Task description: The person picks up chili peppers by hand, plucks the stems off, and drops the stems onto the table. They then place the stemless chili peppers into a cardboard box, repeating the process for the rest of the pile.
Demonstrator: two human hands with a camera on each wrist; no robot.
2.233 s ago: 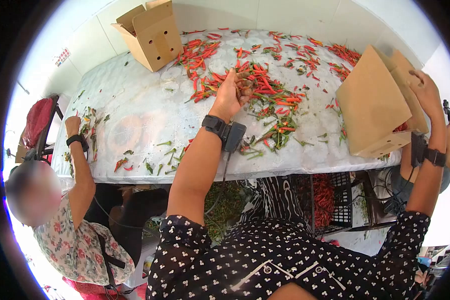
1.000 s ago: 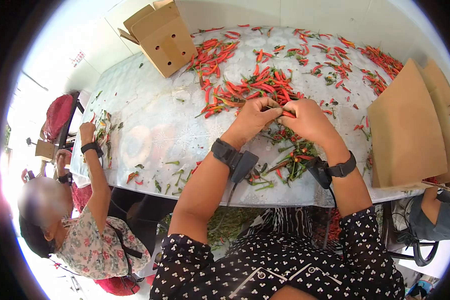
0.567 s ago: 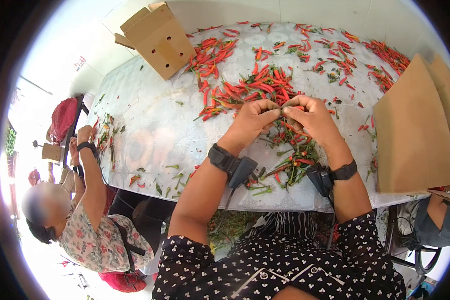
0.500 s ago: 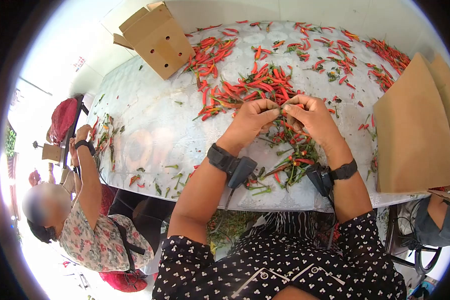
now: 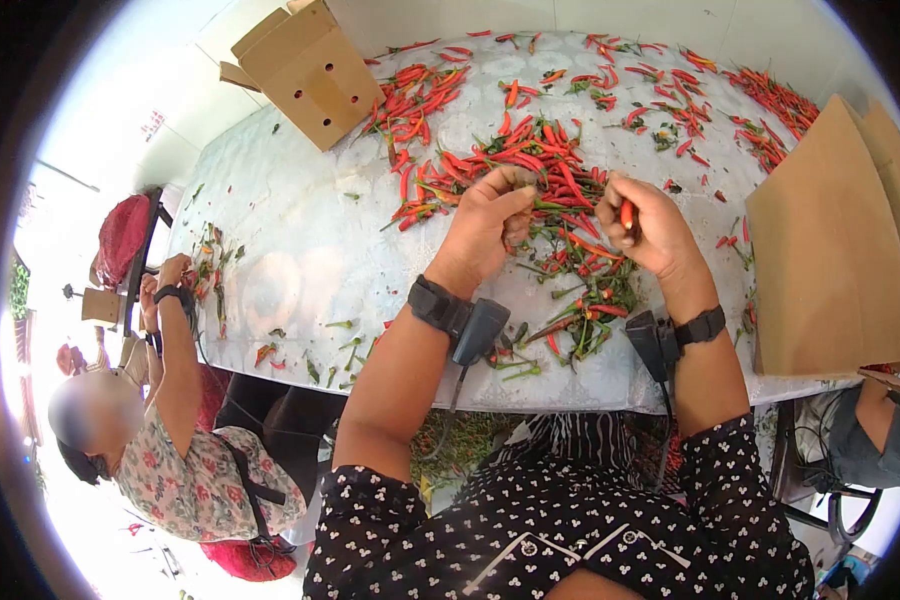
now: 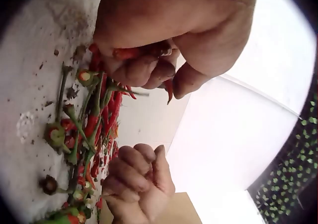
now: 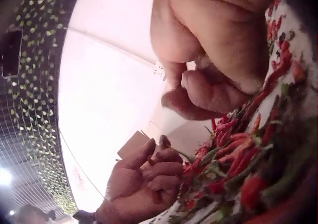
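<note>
My left hand [image 5: 487, 220] is over the near-left side of the chilli heap [image 5: 530, 160], fingers curled. In the left wrist view red chilli [image 6: 126, 53] shows within the curled fingers of that hand [image 6: 174, 30], and a thin red tip [image 6: 169, 91] sticks out by the thumb. Apart from it, at the heap's right, my right hand [image 5: 655, 228] holds a red chilli [image 5: 627, 213] in curled fingers. The right wrist view shows the right hand [image 7: 213, 50] with thumb and finger together; its chilli is hidden there.
Green stems and trimmings [image 5: 590, 320] lie below the hands. One carton [image 5: 320, 80] stands at the back left, another [image 5: 830, 250] at the right. More chillies [image 5: 770, 105] lie at the back right. A seated person [image 5: 200, 470] works at the left.
My hands, fingertips together around half a second ago, have moved apart. The right one has turned and shows a red chilli in its fingers; the left has shifted up and left.
</note>
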